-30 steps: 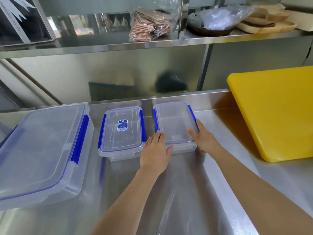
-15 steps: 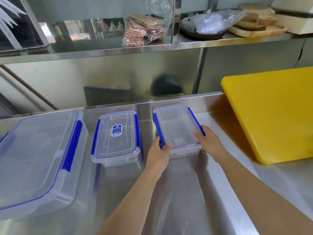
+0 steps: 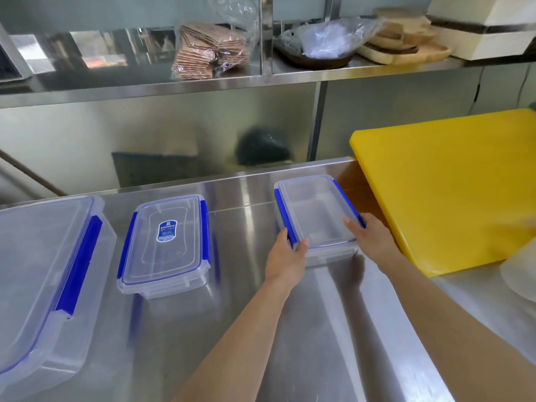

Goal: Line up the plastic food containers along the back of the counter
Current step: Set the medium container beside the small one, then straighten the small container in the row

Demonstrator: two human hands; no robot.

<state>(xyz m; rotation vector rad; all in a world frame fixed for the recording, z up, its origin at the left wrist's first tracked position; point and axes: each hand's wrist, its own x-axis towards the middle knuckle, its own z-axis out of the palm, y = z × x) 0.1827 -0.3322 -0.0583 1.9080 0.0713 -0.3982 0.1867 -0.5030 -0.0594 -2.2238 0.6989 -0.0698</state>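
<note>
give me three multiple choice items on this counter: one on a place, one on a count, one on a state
1. What lies right of the held container?
A. yellow cutting board
B. sink
C. kettle

2. How many lidded containers are on the counter?
A. two
B. three
C. five

3. How are the hands placed?
A. both on the held container
B. both resting on bare counter
C. one raised to the shelf

Key: 1 A, the yellow cutting board sits beside it. 2 B, the large container, labelled container and held one. 3 A, the left hand and right hand grip its near corners.
</note>
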